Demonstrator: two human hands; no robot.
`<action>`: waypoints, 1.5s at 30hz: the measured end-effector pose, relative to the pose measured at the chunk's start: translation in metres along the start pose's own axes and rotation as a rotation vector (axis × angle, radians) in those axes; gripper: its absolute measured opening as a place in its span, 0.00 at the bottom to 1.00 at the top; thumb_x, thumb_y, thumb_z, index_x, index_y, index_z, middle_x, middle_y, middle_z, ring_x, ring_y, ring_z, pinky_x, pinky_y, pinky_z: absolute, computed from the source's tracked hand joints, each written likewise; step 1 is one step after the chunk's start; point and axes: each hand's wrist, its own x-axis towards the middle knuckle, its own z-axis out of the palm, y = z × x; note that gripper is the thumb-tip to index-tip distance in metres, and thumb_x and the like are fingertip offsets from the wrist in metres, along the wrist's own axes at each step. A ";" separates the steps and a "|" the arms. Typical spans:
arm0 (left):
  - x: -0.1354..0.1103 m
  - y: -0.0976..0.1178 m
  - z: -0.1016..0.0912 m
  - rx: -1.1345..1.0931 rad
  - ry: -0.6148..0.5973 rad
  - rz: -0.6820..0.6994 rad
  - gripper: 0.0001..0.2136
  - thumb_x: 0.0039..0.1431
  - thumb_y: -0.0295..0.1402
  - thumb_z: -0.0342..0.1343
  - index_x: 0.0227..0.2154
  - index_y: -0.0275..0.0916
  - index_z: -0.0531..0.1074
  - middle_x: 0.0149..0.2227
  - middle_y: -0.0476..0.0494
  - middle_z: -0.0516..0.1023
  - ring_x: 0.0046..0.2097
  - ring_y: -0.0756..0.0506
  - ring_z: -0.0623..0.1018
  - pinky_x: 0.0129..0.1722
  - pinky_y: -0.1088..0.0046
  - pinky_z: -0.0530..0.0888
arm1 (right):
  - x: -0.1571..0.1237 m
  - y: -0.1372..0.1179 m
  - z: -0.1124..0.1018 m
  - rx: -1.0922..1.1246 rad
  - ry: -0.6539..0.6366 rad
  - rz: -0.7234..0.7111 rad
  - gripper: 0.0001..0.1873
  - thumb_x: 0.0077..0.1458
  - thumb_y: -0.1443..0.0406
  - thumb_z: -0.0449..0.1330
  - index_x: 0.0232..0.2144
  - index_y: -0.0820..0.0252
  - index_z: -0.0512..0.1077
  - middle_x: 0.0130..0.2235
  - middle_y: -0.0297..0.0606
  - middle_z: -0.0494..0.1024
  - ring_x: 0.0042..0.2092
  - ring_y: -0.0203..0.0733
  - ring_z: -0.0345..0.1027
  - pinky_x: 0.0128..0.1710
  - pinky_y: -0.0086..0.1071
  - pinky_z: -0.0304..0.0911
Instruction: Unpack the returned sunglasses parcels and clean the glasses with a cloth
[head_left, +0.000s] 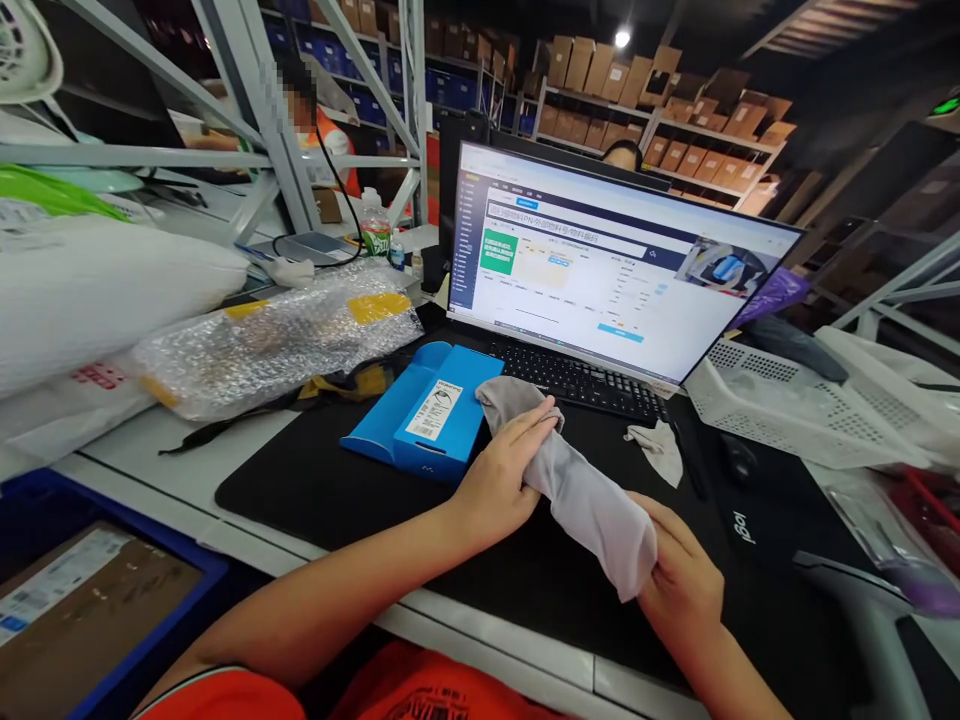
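Far to the left of my hands, a blue bin (pixel 176 610) is cut off by the frame, along with the labelled brown carton (pixel 112 640) in it. Above that, beyond my left forearm, lies a package in bubble wrap (pixel 300 325); the wrap blurs whatever is inside. Just left of my left hand (pixel 495 485), on the black mat (pixel 300 490) over the tabletop (pixel 161 475), sits a blue box (pixel 450 375) with a white label too small for me to read. Its right end is partly covered by the grey cloth (pixel 592 505) I'm holding.

That cloth stretches between my hands: my left grips its upper part, fingers laid along it, and my right hand (pixel 686 580) pinches the lower end, its fingertips hidden behind the fabric. I can't tell whether anything is inside. Beyond my hands, the keyboard (pixel 600 385) is partly hidden by the cloth, below a monitor (pixel 585 270) whose small print I can't make out. Beyond my right hand lies a small pale scrap (pixel 661 452); farther right, a white basket (pixel 780 405) has contents I can't identify.
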 end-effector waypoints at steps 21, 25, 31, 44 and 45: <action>-0.005 0.006 -0.004 0.102 0.025 -0.017 0.38 0.49 0.12 0.47 0.64 0.43 0.62 0.67 0.41 0.66 0.69 0.39 0.65 0.67 0.49 0.67 | -0.003 -0.031 0.032 0.062 0.174 0.399 0.10 0.51 0.70 0.64 0.33 0.55 0.84 0.38 0.38 0.86 0.36 0.50 0.82 0.36 0.37 0.79; 0.000 0.007 -0.009 0.029 0.056 -0.038 0.37 0.48 0.12 0.48 0.63 0.44 0.64 0.66 0.41 0.67 0.67 0.40 0.67 0.67 0.50 0.67 | -0.010 -0.028 0.032 -0.097 0.197 0.166 0.17 0.50 0.73 0.64 0.41 0.53 0.83 0.46 0.40 0.84 0.44 0.52 0.82 0.56 0.49 0.73; 0.000 0.011 -0.007 0.004 0.051 -0.046 0.37 0.49 0.13 0.47 0.63 0.44 0.65 0.66 0.42 0.68 0.67 0.40 0.68 0.66 0.51 0.68 | 0.008 -0.035 0.025 0.020 0.187 0.525 0.09 0.52 0.68 0.62 0.30 0.55 0.83 0.29 0.34 0.83 0.33 0.47 0.80 0.48 0.45 0.75; -0.002 0.012 -0.019 0.136 0.043 0.081 0.31 0.60 0.21 0.56 0.65 0.44 0.61 0.66 0.37 0.68 0.66 0.36 0.69 0.64 0.47 0.69 | 0.006 -0.057 0.064 -0.244 0.058 0.281 0.14 0.59 0.71 0.57 0.40 0.56 0.81 0.52 0.43 0.82 0.54 0.54 0.77 0.61 0.54 0.65; -0.003 0.012 -0.017 0.141 0.036 0.123 0.30 0.60 0.21 0.55 0.65 0.44 0.61 0.65 0.37 0.68 0.66 0.37 0.68 0.64 0.47 0.69 | 0.008 -0.056 0.065 -0.288 0.057 0.265 0.15 0.58 0.72 0.56 0.40 0.56 0.81 0.52 0.43 0.81 0.54 0.53 0.76 0.61 0.53 0.66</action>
